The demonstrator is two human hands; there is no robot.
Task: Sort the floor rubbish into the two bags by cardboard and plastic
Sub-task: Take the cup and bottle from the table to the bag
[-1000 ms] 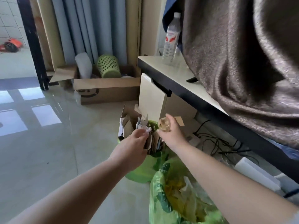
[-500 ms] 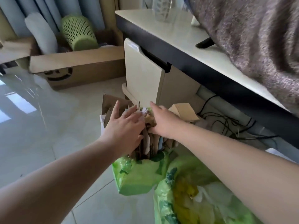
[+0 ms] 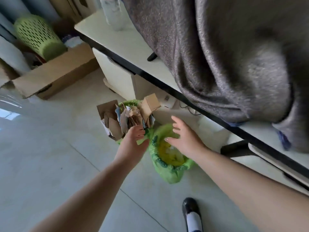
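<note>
Both of the 2 green plastic bags sit on the tiled floor just below the desk edge. The left hand [image 3: 133, 139] pinches the rim of the cardboard-stuffed green bag [image 3: 128, 118], probably steadying it. The right hand [image 3: 184, 138], fingers spread and empty, hovers over the green bag of plastic wrappers [image 3: 168, 166].

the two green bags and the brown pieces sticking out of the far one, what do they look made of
Near green bag: thin plastic film, by its translucent, crinkled, slightly glossy skin. Far green bag: apparently the same. Brown pieces: cardboard, matte with torn, stiff edges.
</note>
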